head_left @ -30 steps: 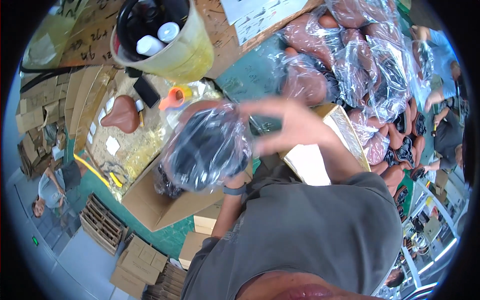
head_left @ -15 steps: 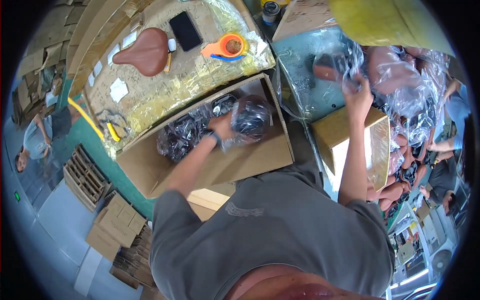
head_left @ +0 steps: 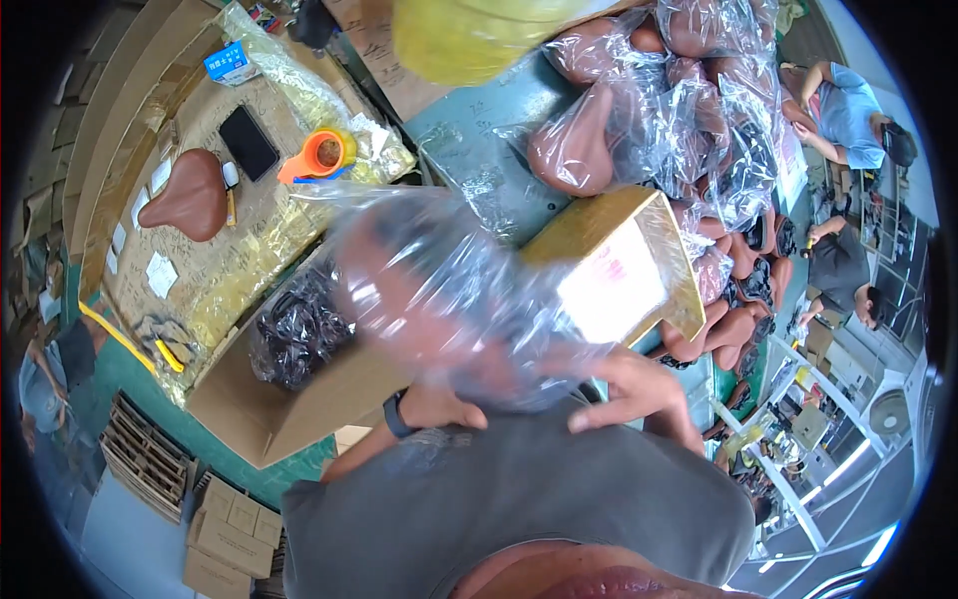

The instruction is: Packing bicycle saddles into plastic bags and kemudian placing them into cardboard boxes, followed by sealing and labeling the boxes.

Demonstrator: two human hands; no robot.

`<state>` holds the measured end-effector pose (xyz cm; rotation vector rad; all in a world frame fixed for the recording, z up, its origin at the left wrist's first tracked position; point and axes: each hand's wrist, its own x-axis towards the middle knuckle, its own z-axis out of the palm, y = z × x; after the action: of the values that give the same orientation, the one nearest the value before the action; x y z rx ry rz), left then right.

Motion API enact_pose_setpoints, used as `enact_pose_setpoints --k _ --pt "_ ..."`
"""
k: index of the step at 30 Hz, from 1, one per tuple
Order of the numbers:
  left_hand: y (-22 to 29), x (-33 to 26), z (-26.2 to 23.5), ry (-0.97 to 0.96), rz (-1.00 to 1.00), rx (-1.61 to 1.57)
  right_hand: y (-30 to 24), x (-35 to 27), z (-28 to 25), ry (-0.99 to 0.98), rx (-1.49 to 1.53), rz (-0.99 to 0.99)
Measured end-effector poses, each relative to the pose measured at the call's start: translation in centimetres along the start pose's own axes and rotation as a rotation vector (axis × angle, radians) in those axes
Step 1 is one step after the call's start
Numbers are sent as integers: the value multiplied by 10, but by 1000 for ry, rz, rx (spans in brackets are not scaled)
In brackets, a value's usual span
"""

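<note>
L hand (head_left: 437, 407) & R hand (head_left: 639, 384) part-curled at blurred bagged saddle's (head_left: 429, 290) 6 & 4 o'clock, by chest (head_left: 539, 469); hold hidden by film, grip can't tell. Prob. bag-handling step; next move calls for steady support. Carton (head_left: 329, 399) at 8, bagged pile (head_left: 689, 110) at 2.

I can see a table (head_left: 215, 275) topped with worn brown cardboard. On it lie a brown bike seat (head_left: 188, 197), a black phone (head_left: 248, 143), an orange cup (head_left: 309, 160) and bits of white paper (head_left: 161, 274). Next to it, a green table (head_left: 489, 112) holds bike seats in clear bags (head_left: 576, 147) and a yellowish box (head_left: 574, 235). Wooden pallets (head_left: 147, 454) sit on the floor (head_left: 294, 474).
</note>
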<state>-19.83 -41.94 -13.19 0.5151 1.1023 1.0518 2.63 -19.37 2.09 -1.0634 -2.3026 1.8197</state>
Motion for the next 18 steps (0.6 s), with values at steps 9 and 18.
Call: enact_pose_setpoints --k 9,18 --pt "-11 -76 24 622 284 -482 312 279 -164 -198 -1683 -484" --pt "-76 -212 -182 1226 -114 189 128 145 -63 9 -80 278"
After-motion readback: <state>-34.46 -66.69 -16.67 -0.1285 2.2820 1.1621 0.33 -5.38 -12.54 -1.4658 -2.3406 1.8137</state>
